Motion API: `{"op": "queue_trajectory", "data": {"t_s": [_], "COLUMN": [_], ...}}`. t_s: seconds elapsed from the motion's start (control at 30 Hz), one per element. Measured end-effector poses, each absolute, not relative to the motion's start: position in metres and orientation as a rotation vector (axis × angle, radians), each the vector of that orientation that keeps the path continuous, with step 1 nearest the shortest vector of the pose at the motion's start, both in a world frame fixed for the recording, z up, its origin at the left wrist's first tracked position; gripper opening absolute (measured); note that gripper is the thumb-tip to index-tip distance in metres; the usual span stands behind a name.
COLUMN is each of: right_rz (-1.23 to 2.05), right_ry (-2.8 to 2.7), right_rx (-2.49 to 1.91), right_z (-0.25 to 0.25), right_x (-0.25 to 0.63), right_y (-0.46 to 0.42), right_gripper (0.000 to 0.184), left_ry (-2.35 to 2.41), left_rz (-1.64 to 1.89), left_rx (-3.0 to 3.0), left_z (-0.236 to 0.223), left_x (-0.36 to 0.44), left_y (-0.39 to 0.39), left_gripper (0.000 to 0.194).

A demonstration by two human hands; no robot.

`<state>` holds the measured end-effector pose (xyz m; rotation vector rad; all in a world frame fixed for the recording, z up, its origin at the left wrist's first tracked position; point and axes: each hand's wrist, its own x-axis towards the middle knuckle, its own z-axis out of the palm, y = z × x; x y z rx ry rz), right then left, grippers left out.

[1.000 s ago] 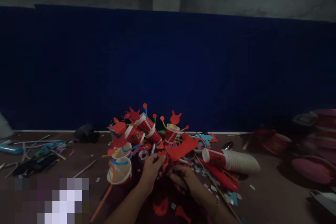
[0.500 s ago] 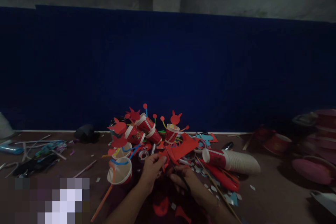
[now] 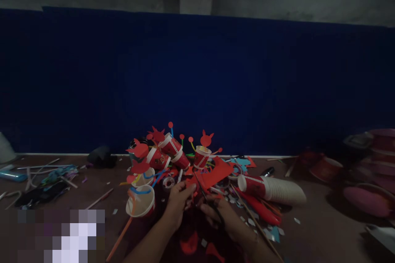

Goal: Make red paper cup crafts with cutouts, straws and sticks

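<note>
Red paper [image 3: 191, 182] is pinched between the thumb and fingers of my left hand [image 3: 178, 200]. My right hand [image 3: 224, 210] is closed around the dark handles of a pair of scissors [image 3: 218, 213], whose blades point up and left toward that paper. A larger red paper sheet [image 3: 216, 174] lies just beyond the hands. Left of my left hand stands a white-rimmed paper cup [image 3: 140, 203] with bent blue and orange straws. Cut red paper pieces [image 3: 189, 243] lie below, between my forearms.
Several red cups with paper heads and straw arms cluster behind, one cup [image 3: 202, 158] upright. To the right lie a stack of nested paper cups [image 3: 282, 189], a red balloon-like object [image 3: 262, 209] and a wooden stick [image 3: 257, 224]. A tape roll [image 3: 168, 182] and scattered paper scraps surround the hands.
The scissors have shifted slightly in my right hand, with their blades and handles spread wider now. My left hand stays nearly in place with the red paper.
</note>
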<state>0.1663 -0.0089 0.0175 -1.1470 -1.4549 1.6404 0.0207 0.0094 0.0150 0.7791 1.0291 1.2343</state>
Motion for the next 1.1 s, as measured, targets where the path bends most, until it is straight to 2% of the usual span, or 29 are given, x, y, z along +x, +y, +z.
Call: {"op": "queue_trajectory", "data": {"t_s": [1.1], "right_rz": [1.62], "right_ry": [-1.541], "right_rx": [-1.125], "right_z": [0.017], "right_x": [0.171], "right_y": [-0.008], "right_gripper": [0.036], "left_ry": [1.119], "left_rz": [1.197], "left_rx": [0.805], "left_z": [0.024], "left_x": [0.022], "left_y": [0.008], "left_gripper": [0.032]}}
